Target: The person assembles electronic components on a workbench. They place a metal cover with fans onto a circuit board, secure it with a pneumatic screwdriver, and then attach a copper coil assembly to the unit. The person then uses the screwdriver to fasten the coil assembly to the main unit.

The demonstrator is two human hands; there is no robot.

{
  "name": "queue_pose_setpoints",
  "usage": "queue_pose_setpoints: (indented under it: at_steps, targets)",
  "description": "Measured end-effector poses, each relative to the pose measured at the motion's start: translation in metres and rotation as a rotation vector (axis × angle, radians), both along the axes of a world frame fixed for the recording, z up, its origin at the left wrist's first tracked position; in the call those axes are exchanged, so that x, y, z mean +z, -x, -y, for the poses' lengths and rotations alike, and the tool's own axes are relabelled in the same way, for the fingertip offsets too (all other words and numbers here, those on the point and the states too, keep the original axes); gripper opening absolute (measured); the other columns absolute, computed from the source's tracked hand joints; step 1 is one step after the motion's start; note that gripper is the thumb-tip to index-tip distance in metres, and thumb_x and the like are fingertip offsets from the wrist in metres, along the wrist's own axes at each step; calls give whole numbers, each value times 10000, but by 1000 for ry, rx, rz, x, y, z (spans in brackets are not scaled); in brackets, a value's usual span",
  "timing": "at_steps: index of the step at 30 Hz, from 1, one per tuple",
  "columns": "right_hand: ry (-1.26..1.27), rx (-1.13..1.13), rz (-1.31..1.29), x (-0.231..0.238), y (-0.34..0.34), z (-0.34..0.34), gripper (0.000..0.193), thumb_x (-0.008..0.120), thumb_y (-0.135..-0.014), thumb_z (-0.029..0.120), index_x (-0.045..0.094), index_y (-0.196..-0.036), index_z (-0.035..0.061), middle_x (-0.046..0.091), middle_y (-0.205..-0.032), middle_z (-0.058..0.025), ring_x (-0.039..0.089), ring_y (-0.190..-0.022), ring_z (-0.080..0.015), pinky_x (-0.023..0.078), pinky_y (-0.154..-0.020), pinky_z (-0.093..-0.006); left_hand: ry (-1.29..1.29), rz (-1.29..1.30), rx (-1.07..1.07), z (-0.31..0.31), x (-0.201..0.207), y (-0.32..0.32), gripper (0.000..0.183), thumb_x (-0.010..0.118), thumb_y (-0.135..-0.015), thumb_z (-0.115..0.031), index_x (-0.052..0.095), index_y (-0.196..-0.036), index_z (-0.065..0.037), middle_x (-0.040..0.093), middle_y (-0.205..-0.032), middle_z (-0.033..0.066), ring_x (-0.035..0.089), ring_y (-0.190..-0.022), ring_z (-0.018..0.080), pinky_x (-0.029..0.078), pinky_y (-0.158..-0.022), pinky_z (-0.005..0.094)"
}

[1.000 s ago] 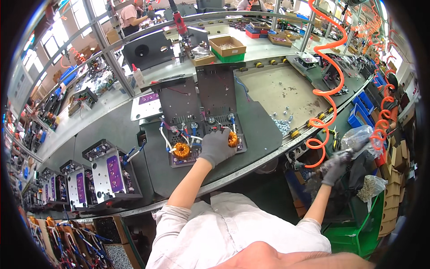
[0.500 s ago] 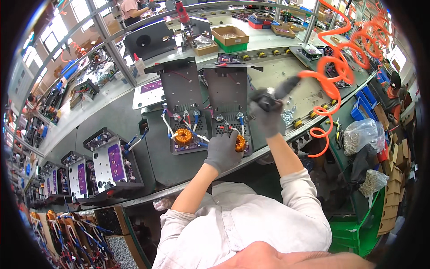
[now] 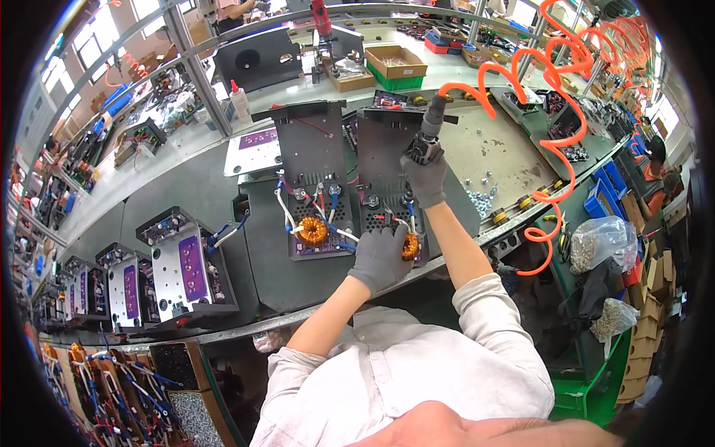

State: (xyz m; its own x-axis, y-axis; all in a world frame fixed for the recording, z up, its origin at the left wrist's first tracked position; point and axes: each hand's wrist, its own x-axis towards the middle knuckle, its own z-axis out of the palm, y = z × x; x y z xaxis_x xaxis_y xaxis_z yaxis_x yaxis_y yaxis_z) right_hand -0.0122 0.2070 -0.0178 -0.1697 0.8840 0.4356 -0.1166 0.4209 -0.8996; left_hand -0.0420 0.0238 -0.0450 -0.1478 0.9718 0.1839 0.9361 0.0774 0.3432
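Two open grey metal chassis stand side by side on the dark bench, each with a circuit board and a copper coil. My left hand (image 3: 380,257), in a grey glove, rests on the right chassis (image 3: 387,153) and touches its coil (image 3: 410,246). My right hand (image 3: 425,177), also gloved, grips a pneumatic screwdriver (image 3: 430,128) held upright over the same chassis, near its blue and red terminals. An orange coiled air hose (image 3: 555,112) runs from the tool up to the right. The left chassis (image 3: 310,160) with its coil (image 3: 313,231) stands untouched.
Finished grey units with purple labels (image 3: 181,268) line the bench at left. Loose screws (image 3: 480,200) lie on a worn mat at right. Bags of parts (image 3: 599,235) and blue bins (image 3: 605,190) sit further right. A cardboard box (image 3: 395,61) and glue bottle (image 3: 240,100) stand behind.
My right hand rose from the bags at lower right with the screwdriver and came over the right chassis, the orange hose trailing. My left hand stayed on the coil.
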Motion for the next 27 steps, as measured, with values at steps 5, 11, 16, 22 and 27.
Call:
queue_pose_setpoints:
  at_steps: [5,11,16,22,27]
  targets:
    - [-35,34,-1,-7,5,-17,272,723,-689,21,584,-920,57,617,-738,-3,573,-573,-88,471,-500,-260,8,16,20,1,9,0,575,707,-724,-398,532,-1201,-128,642,-943,142,634,-856,331,473,-737,431]
    - [147,53,-43,1,-1,-16,288,714,-666,42,573,-916,56,602,-750,7,563,-634,-85,489,-574,-280,56,7,13,-3,8,1,597,702,-732,-420,534,-1226,-130,644,-952,150,635,-868,334,475,-748,428]
    - [17,31,-89,-12,2,-20,290,730,-650,58,567,-891,60,604,-747,4,571,-637,-85,494,-569,-280,51,-12,33,1,8,-2,611,702,-728,-433,541,-1235,-132,647,-955,150,636,-872,331,480,-756,424]
    - [63,59,-68,-12,3,-27,278,750,-637,67,569,-848,62,603,-715,3,569,-603,-84,488,-535,-276,111,-23,19,2,23,0,648,706,-725,-504,550,-1228,-126,651,-997,154,640,-912,326,486,-787,431]
    - [74,148,-84,-5,-2,-26,248,748,-649,50,594,-843,56,607,-706,4,562,-575,-81,478,-508,-265,-63,41,37,3,29,24,552,668,-786,-528,609,-1159,-125,657,-951,153,644,-897,342,494,-772,462]
